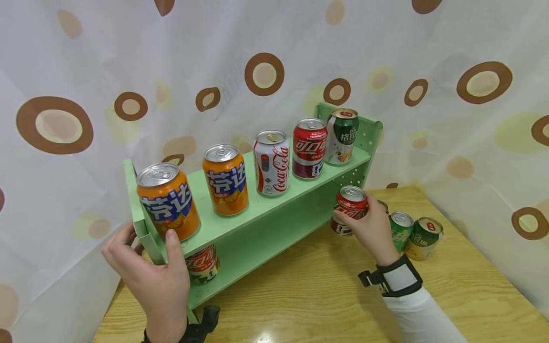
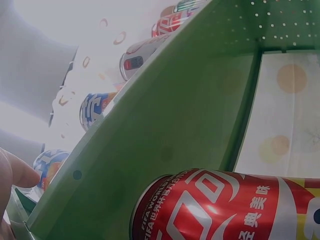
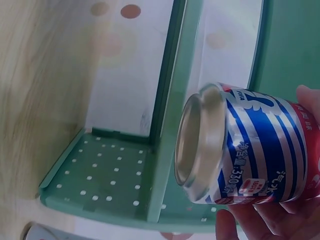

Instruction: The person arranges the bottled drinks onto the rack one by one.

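Observation:
A light green two-tier shelf (image 1: 257,243) stands before me. My left hand (image 1: 158,281) grips its left end, thumb at the upper front edge beside an orange Fanta can (image 1: 169,205) and fingers around the outer side. In my right hand (image 1: 374,228) is a red Coca-Cola can (image 1: 349,202), held by the shelf's right end below the upper board. The right wrist view shows that can's silver bottom (image 3: 189,142), tilted toward the camera. On the lower board, behind my left hand, another red Coca-Cola can (image 1: 203,264) is partly hidden.
Along the upper board stand a second orange can (image 1: 226,181), a white Coca-Cola can (image 1: 271,164), a red can (image 1: 310,150) and a green-and-white can (image 1: 341,138). Green cans (image 1: 401,231) stand on the wooden table (image 1: 300,295) at right. A patterned wall covering (image 1: 291,38) hangs behind.

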The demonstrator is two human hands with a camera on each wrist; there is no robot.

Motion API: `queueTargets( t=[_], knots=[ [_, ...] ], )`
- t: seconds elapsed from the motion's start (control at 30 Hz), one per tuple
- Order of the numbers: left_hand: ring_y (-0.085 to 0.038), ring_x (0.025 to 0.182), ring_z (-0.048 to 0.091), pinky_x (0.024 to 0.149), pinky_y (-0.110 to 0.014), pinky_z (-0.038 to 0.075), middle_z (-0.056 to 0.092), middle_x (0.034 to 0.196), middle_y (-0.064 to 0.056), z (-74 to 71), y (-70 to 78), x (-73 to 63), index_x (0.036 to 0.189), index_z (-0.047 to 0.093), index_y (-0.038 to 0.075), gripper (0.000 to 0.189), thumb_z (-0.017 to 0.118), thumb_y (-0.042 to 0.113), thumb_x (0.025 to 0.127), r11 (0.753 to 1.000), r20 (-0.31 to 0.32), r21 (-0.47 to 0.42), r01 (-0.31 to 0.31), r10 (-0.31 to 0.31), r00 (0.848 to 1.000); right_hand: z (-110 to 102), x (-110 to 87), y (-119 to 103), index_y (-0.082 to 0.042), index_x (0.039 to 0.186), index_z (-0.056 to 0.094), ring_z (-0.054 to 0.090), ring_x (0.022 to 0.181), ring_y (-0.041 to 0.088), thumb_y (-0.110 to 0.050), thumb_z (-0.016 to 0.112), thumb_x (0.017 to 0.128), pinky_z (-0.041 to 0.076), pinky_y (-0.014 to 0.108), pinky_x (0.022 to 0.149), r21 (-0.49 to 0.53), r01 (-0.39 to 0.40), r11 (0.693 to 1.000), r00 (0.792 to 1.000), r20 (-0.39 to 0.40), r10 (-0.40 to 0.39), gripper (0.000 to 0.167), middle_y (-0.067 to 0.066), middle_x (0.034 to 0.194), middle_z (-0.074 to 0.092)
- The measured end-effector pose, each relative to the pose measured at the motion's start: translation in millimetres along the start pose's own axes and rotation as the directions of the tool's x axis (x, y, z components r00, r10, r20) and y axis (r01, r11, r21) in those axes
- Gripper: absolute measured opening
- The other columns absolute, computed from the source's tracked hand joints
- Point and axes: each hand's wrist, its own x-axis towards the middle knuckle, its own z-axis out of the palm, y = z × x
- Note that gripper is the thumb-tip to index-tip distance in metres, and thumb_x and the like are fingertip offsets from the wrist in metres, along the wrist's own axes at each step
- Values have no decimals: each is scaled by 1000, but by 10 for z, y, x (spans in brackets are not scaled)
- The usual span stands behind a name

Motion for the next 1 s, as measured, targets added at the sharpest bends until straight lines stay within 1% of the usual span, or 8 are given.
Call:
queueTargets(
  t=[0.27, 0.5, 0.63, 0.8, 1.0],
  knots=[
    [-8, 127, 41, 98, -25, 40, 34, 129, 16, -4, 1, 0, 136, 47, -4, 53, 67, 10, 88, 1000, 7, 2, 0, 0, 1000, 130, 28, -139, 1, 140, 49, 66, 110, 40, -37, 83, 86, 56, 56, 89, 30, 28, 999, 999, 32, -29, 75, 24, 126, 65],
    [-8, 127, 41, 98, -25, 40, 34, 129, 16, -10, 2, 1, 136, 47, -2, 53, 67, 9, 88, 1000, 12, 3, 8, -8, 1000, 256, 24, -270, -1, 137, 51, 68, 107, 37, -37, 85, 84, 58, 54, 88, 42, 39, 998, 997, 67, -42, 73, 22, 122, 67],
    [-8, 127, 41, 98, -25, 40, 34, 129, 16, -12, 4, 1, 136, 47, -3, 53, 67, 9, 88, 1000, 13, 3, 7, -7, 1000, 333, 29, -329, -2, 138, 51, 69, 106, 35, -36, 86, 83, 59, 52, 87, 55, 46, 997, 996, 80, -50, 73, 20, 122, 68],
    [-9, 127, 41, 99, -26, 40, 35, 129, 16, -11, 2, 4, 136, 47, -3, 53, 67, 10, 89, 1000, 14, 3, 2, -2, 1000, 409, 20, -405, -2, 132, 54, 71, 99, 34, -35, 87, 81, 59, 50, 83, 37, 75, 996, 994, 75, -78, 69, 19, 116, 70],
    [-9, 127, 41, 98, -25, 39, 35, 129, 16, -10, -10, 5, 136, 47, -2, 53, 67, 11, 88, 1000, 14, -1, -7, 7, 1000, 482, 18, -470, -2, 128, 55, 70, 99, 34, -33, 88, 80, 58, 49, 84, 44, 87, 995, 993, 81, -90, 66, 19, 115, 70]
  ],
)
